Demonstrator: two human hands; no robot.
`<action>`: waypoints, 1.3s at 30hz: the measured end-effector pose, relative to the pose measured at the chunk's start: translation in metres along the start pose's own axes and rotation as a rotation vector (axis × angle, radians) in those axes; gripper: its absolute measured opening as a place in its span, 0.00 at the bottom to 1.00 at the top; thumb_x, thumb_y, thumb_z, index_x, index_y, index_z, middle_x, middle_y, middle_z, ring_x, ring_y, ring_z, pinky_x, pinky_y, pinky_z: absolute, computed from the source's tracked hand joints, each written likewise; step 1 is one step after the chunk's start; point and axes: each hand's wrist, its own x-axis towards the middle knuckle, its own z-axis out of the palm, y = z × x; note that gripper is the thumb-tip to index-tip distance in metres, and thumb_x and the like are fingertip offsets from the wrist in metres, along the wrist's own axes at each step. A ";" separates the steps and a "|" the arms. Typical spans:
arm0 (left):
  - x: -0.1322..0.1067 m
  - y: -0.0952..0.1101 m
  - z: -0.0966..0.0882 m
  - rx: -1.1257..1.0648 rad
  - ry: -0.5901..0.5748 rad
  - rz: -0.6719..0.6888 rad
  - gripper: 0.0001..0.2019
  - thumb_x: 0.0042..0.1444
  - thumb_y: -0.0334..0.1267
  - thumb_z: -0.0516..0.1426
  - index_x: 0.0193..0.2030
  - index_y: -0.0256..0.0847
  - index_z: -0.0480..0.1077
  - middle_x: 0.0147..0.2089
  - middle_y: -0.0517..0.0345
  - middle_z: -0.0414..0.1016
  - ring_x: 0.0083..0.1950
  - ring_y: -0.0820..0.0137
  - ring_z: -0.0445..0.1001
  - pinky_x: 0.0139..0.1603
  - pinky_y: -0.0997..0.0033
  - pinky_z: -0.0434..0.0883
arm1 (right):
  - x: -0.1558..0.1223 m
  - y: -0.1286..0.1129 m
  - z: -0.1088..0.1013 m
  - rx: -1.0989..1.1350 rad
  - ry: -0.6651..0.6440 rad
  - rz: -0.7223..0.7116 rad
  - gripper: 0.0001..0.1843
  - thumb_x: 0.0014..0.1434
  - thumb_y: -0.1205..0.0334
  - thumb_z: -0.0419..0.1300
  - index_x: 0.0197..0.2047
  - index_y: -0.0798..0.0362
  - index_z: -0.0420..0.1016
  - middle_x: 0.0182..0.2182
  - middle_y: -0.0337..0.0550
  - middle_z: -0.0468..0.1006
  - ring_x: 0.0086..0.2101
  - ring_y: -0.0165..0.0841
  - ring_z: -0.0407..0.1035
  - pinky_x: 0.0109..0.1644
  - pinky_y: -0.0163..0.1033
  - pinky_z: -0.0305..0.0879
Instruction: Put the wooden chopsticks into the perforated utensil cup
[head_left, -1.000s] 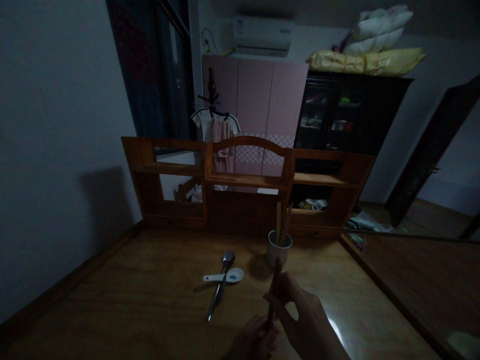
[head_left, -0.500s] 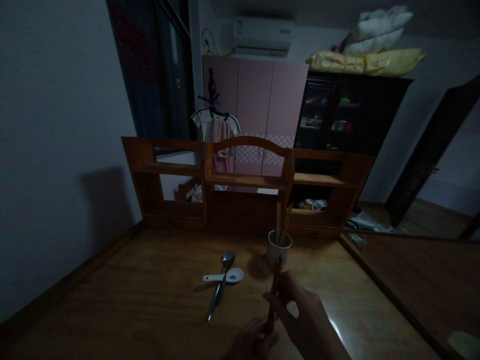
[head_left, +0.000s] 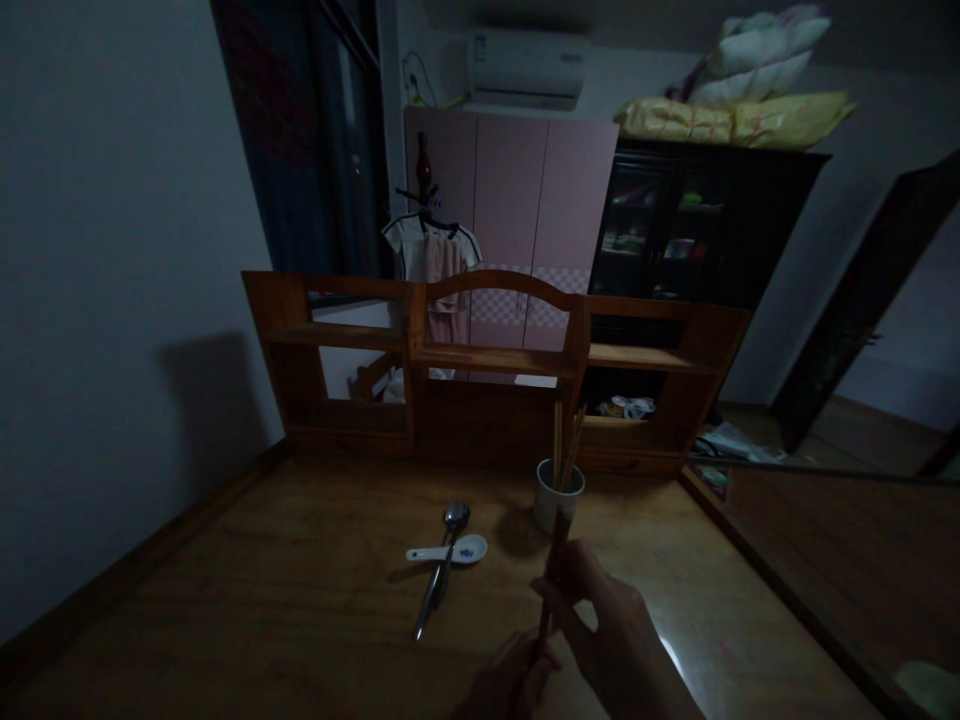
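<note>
Dark brown chopsticks (head_left: 553, 570) stand nearly upright between my two hands; how many there are I cannot tell. My right hand (head_left: 607, 610) pinches them along the upper part with thumb and fingers. Lower down, at the bottom edge of the view, my left hand (head_left: 510, 675) is closed around their lower end. Just beyond my right hand is a pale cup (head_left: 553, 505) holding several lighter chopsticks (head_left: 566, 450). To the left, a white ceramic spoon (head_left: 446, 553) lies crossed with a metal spoon (head_left: 429, 605) on the wooden table (head_left: 300, 580).
A wooden shelf rack (head_left: 495, 360) runs along the table's far edge. A wall (head_left: 112, 300) borders the left side, and a raised wooden edge (head_left: 772, 590) borders the right. Light glares off the tabletop beside my right wrist.
Both hands and the chopsticks stay almost in place, with only a slight shift of the fingers. The cup and the spoons have not moved.
</note>
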 end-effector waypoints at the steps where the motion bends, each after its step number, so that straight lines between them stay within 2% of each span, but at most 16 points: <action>1: 0.000 0.001 0.000 -0.004 0.008 0.013 0.16 0.60 0.45 0.48 0.40 0.41 0.74 0.34 0.55 0.75 0.32 0.69 0.71 0.34 0.74 0.67 | 0.000 0.000 0.000 -0.006 0.002 -0.005 0.06 0.66 0.57 0.52 0.38 0.49 0.62 0.26 0.37 0.73 0.25 0.30 0.71 0.29 0.32 0.66; 6: -0.002 0.005 0.000 -0.079 0.015 -0.016 0.15 0.57 0.46 0.52 0.39 0.40 0.75 0.35 0.53 0.76 0.31 0.69 0.73 0.32 0.75 0.70 | -0.001 0.000 0.000 -0.026 0.027 -0.026 0.08 0.65 0.54 0.54 0.40 0.50 0.62 0.27 0.37 0.74 0.26 0.30 0.71 0.29 0.33 0.67; 10: -0.002 0.006 0.001 -0.088 0.025 -0.079 0.13 0.53 0.45 0.56 0.40 0.42 0.75 0.37 0.54 0.79 0.36 0.67 0.75 0.34 0.76 0.71 | -0.001 0.000 0.000 -0.047 0.036 -0.033 0.10 0.64 0.52 0.56 0.38 0.49 0.62 0.27 0.37 0.75 0.25 0.30 0.71 0.28 0.32 0.67; 15: 0.001 -0.003 0.004 -0.077 -0.016 -0.092 0.15 0.52 0.46 0.56 0.39 0.39 0.76 0.34 0.54 0.78 0.33 0.68 0.74 0.33 0.75 0.71 | -0.001 0.000 0.000 -0.023 0.043 -0.044 0.10 0.64 0.52 0.55 0.39 0.50 0.63 0.26 0.37 0.74 0.24 0.30 0.70 0.27 0.32 0.67; 18: 0.002 -0.006 0.005 -0.063 0.014 -0.089 0.17 0.55 0.48 0.52 0.40 0.40 0.76 0.35 0.53 0.79 0.31 0.69 0.73 0.34 0.74 0.71 | -0.001 0.000 0.000 -0.007 0.027 -0.030 0.08 0.66 0.55 0.52 0.40 0.50 0.63 0.27 0.39 0.75 0.25 0.30 0.71 0.28 0.32 0.67; 21: 0.003 -0.002 0.002 -0.073 0.056 -0.117 0.18 0.59 0.47 0.48 0.42 0.43 0.76 0.38 0.55 0.79 0.33 0.69 0.74 0.37 0.73 0.72 | -0.002 0.001 -0.001 0.031 -0.001 -0.004 0.07 0.67 0.57 0.50 0.43 0.49 0.63 0.29 0.41 0.76 0.26 0.31 0.72 0.28 0.32 0.67; 25: 0.006 0.006 -0.004 -0.084 -0.020 -0.162 0.17 0.56 0.49 0.51 0.43 0.44 0.75 0.36 0.56 0.80 0.33 0.67 0.75 0.36 0.73 0.73 | -0.003 0.003 -0.001 0.063 -0.009 0.027 0.09 0.68 0.58 0.48 0.49 0.49 0.61 0.33 0.43 0.77 0.26 0.32 0.74 0.27 0.32 0.67; 29: 0.002 0.010 -0.005 -0.114 0.005 -0.114 0.19 0.57 0.50 0.49 0.44 0.43 0.74 0.39 0.55 0.80 0.34 0.68 0.75 0.37 0.74 0.72 | -0.002 0.002 -0.001 0.040 -0.018 0.029 0.06 0.67 0.57 0.49 0.45 0.49 0.62 0.30 0.41 0.76 0.26 0.32 0.73 0.29 0.34 0.68; 31: -0.001 0.011 -0.004 -0.116 0.014 -0.086 0.19 0.58 0.49 0.49 0.45 0.40 0.74 0.39 0.53 0.79 0.32 0.70 0.74 0.35 0.75 0.70 | -0.001 0.001 -0.002 0.030 -0.032 0.031 0.05 0.67 0.57 0.50 0.42 0.49 0.62 0.28 0.39 0.75 0.26 0.31 0.72 0.30 0.34 0.68; 36: -0.004 0.012 -0.002 -0.059 0.022 -0.135 0.17 0.54 0.49 0.54 0.41 0.40 0.75 0.30 0.57 0.77 0.30 0.70 0.72 0.30 0.77 0.68 | -0.001 0.002 -0.003 -0.016 -0.022 -0.004 0.07 0.66 0.55 0.53 0.41 0.49 0.61 0.29 0.39 0.73 0.27 0.31 0.71 0.30 0.34 0.67; 39: -0.002 0.010 -0.001 -0.032 0.011 -0.165 0.14 0.53 0.47 0.55 0.40 0.42 0.76 0.29 0.58 0.77 0.30 0.70 0.73 0.30 0.78 0.67 | -0.002 0.004 -0.001 -0.020 -0.012 0.007 0.09 0.64 0.54 0.55 0.39 0.49 0.61 0.28 0.38 0.73 0.26 0.31 0.70 0.30 0.34 0.66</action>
